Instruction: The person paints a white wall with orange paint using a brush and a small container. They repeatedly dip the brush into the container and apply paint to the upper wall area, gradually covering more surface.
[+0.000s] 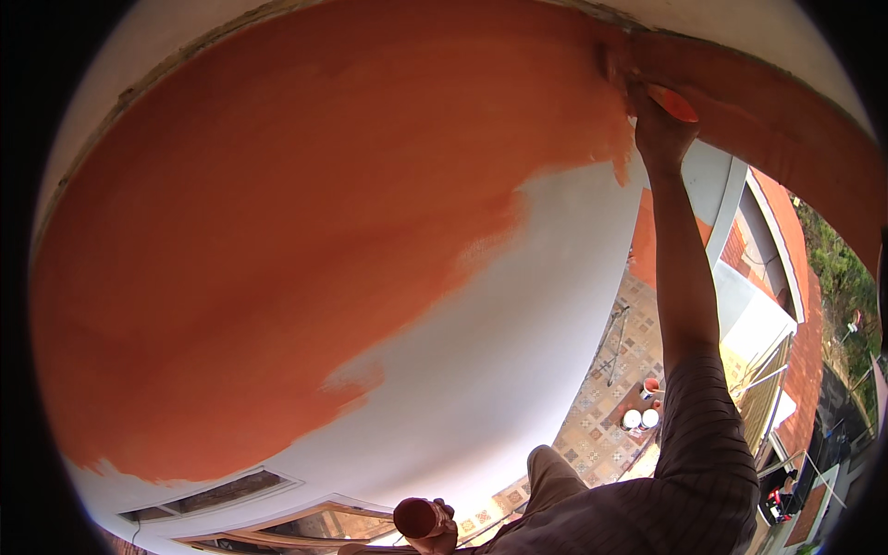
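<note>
A large white wall (pixel 518 296) fills the middle, its upper and left parts covered in orange paint (pixel 277 231) with a ragged lower edge. My right hand (pixel 664 134) reaches up to the upper right corner, fingers closed round what looks like a paintbrush (pixel 609 63). Its dark end touches the painted surface beside a beam; an orange rounded piece (pixel 673 104) shows at the hand, and I cannot make out which part it is. Low in the view, my left hand (pixel 444 535) grips a cup (pixel 418 518) with reddish paint on its inside.
A brown-orange beam (pixel 777 120) crosses the upper right. Far below lies a patterned tile floor (pixel 601 398) with white paint buckets (pixel 640 419) and a reddish container (pixel 650 387). Window frames (pixel 208 495) line the wall's lower left. Rooftops and trees (pixel 837 259) show at right.
</note>
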A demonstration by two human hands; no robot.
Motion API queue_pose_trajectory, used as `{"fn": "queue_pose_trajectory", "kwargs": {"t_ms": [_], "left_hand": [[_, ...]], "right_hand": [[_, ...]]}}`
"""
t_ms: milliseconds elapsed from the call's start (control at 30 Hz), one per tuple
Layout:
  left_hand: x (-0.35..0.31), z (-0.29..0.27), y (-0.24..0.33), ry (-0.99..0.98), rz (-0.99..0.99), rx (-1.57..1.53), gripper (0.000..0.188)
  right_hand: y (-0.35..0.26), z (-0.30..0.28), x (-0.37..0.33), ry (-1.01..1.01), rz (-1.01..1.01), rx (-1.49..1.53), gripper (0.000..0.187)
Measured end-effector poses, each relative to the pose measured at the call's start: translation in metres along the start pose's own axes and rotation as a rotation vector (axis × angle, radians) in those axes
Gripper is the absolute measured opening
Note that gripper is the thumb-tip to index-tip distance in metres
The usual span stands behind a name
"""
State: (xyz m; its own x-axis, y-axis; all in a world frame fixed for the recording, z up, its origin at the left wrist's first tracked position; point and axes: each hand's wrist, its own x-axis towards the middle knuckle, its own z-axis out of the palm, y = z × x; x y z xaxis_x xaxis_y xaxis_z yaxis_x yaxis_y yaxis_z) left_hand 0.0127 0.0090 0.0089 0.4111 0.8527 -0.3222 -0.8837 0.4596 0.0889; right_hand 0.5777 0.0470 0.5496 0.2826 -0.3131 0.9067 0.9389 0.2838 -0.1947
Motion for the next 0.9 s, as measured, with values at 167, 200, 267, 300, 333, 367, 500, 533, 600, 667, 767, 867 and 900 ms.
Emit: {"fn": "queue_pose_trajectory", "kwargs": {"t_ms": [167,200,267,300,333,367,500,533,600,667,767,867,900], "left_hand": [[0.003,-0.003,0.012,-0.045,-0.294,-0.113,0.053],[0.002,-0.006,0.012,-0.060,-0.300,-0.132,0.053],[0.002,-0.011,0.009,-0.095,-0.308,-0.175,0.053],[0.003,-0.014,0.009,-0.092,-0.305,-0.171,0.051],[0.004,-0.017,0.009,-0.077,-0.283,-0.165,0.051],[0.007,-0.020,0.009,-0.064,-0.261,-0.159,0.051],[0.021,-0.034,0.018,-0.096,-0.257,-0.073,0.053],[0.022,-0.039,0.018,-0.093,-0.242,-0.087,0.053],[0.021,-0.045,0.018,-0.080,-0.232,-0.119,0.053],[0.019,-0.048,0.018,-0.053,-0.262,-0.166,0.053],[0.018,-0.045,0.017,-0.045,-0.306,-0.167,0.053],[0.024,-0.041,0.015,-0.092,-0.217,-0.045,0.054],[0.023,-0.041,0.015,-0.095,-0.217,-0.043,0.054]], "right_hand": [[0.011,-0.022,0.015,0.158,0.045,0.046,0.014],[0.015,-0.024,0.022,0.150,0.016,0.069,0.014],[0.024,-0.024,0.034,0.127,-0.011,0.120,0.014],[0.028,-0.023,0.036,0.110,-0.036,0.183,0.014],[0.030,-0.022,0.038,0.118,-0.011,0.231,0.015],[0.032,-0.021,0.039,0.142,0.040,0.266,0.016],[0.029,-0.015,0.042,0.144,0.010,0.227,0.018],[0.027,-0.013,0.044,0.136,0.015,0.227,0.019],[0.025,-0.012,0.047,0.130,0.002,0.229,0.018],[0.026,-0.011,0.052,0.122,-0.046,0.245,0.017],[0.030,-0.016,0.056,0.128,-0.030,0.199,0.019],[0.036,-0.022,0.057,0.093,-0.048,0.061,0.015],[0.037,-0.025,0.058,0.084,-0.083,0.082,0.015]]}}
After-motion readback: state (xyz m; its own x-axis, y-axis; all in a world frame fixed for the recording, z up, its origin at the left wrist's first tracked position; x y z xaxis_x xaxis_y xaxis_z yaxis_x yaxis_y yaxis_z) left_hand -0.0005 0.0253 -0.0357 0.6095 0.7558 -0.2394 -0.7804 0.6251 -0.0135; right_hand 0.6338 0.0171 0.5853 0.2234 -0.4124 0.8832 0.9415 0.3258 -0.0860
